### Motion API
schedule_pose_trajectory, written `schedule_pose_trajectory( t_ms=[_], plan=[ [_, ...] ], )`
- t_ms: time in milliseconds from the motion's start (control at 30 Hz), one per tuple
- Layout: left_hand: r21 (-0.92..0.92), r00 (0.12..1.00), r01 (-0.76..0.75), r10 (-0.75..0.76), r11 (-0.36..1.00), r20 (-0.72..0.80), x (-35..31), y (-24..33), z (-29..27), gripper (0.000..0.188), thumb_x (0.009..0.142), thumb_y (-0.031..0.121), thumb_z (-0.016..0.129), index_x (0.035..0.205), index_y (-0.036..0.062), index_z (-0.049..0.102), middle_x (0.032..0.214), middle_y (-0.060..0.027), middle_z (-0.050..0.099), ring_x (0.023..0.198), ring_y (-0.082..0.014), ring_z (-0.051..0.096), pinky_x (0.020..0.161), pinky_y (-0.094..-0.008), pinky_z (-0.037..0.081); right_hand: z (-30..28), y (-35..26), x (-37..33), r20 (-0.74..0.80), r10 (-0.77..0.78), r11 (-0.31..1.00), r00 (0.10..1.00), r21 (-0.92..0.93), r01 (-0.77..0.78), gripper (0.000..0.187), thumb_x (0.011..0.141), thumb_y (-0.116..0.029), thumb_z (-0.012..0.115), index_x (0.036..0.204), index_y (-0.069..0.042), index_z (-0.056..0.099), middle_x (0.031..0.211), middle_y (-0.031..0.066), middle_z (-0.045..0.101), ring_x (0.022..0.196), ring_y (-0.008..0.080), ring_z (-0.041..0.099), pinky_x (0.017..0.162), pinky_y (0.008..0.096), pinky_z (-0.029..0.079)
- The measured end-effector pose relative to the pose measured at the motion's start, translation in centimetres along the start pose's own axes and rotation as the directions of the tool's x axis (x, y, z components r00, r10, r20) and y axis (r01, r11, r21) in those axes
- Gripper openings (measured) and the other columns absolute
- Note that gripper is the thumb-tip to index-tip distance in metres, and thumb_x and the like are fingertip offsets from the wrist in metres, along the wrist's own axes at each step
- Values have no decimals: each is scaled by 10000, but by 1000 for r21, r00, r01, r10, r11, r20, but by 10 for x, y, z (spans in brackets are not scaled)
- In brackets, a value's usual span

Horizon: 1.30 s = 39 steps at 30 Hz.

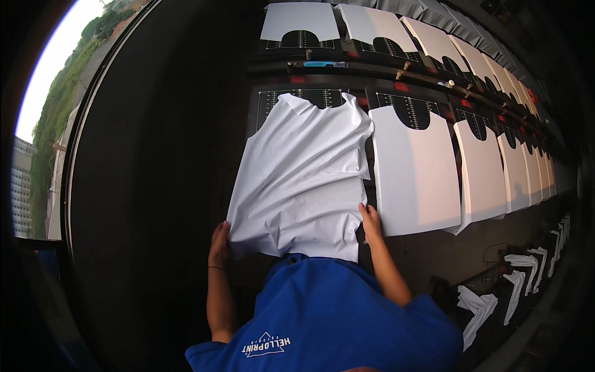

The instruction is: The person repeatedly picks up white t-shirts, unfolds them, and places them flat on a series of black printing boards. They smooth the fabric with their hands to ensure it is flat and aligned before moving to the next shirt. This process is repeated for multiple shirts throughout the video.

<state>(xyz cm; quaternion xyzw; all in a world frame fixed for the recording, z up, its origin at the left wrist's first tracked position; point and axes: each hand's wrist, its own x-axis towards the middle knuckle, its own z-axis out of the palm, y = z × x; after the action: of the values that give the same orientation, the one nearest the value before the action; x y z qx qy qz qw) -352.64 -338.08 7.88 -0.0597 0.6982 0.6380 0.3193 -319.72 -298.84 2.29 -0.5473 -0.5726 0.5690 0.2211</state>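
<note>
A white shirt-body fabric panel lies loosely over the nearest black board, with its neck cut-out at the far end. Diagonal creases run across it, and its right side is bunched and folded. At its lower left edge, my left hand has its fingers closed on the cloth. My right hand pinches the lower right edge, thumb on top. The near hem hangs close to my blue shirt. Most of the board is hidden under the cloth.
Smooth white panels lie on a row of boards to the right; another row stands beyond. A dark rail with wooden pegs and a blue object runs between. White cloth pieces hang at lower right. A window is at left.
</note>
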Motion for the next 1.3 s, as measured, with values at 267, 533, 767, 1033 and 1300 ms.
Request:
schedule_pose_trajectory(
  t_ms=[267,533,767,1033,1300],
  plan=[
    [558,981,-11,-98,830,165,-28,-12,-70,252,967,220,592,1037,-18,638,932,-37,634,862,-123,566,768,-308,465,-19,-11,-29,-58,-218,967,974,-150,207,292,910,-200,688,747,10,567,633,75,593,543,164,553,556,330,437],
    [482,938,248,-333,840,98,-48,-68,-51,402,956,299,646,1142,-58,659,1004,-66,696,913,-142,620,846,-310,489,-77,19,-95,29,-167,854,986,-495,159,265,928,-195,641,778,19,595,663,121,623,558,245,585,577,398,455],
    [934,932,-33,-326,355,157,-53,-81,-48,271,929,189,645,1106,-12,685,1039,-203,713,890,-334,689,822,-416,534,-112,96,-108,37,129,704,991,-707,-65,291,918,-265,650,824,8,686,735,143,693,691,281,680,648,395,503],
    [784,657,-617,590,64,469,70,114,149,241,867,-5,575,1097,43,627,1077,-133,603,993,-330,558,876,-428,465,35,-186,27,276,-123,787,953,-558,263,246,955,-240,616,995,-4,672,838,132,715,766,272,680,704,364,526],
    [612,534,-790,448,-39,717,191,145,199,138,885,27,587,1014,62,551,987,-112,592,957,-307,549,867,-428,421,120,-204,183,357,-573,343,738,-714,611,362,887,-123,664,1237,-57,599,1154,142,630,1077,324,585,940,438,462]
  ],
)
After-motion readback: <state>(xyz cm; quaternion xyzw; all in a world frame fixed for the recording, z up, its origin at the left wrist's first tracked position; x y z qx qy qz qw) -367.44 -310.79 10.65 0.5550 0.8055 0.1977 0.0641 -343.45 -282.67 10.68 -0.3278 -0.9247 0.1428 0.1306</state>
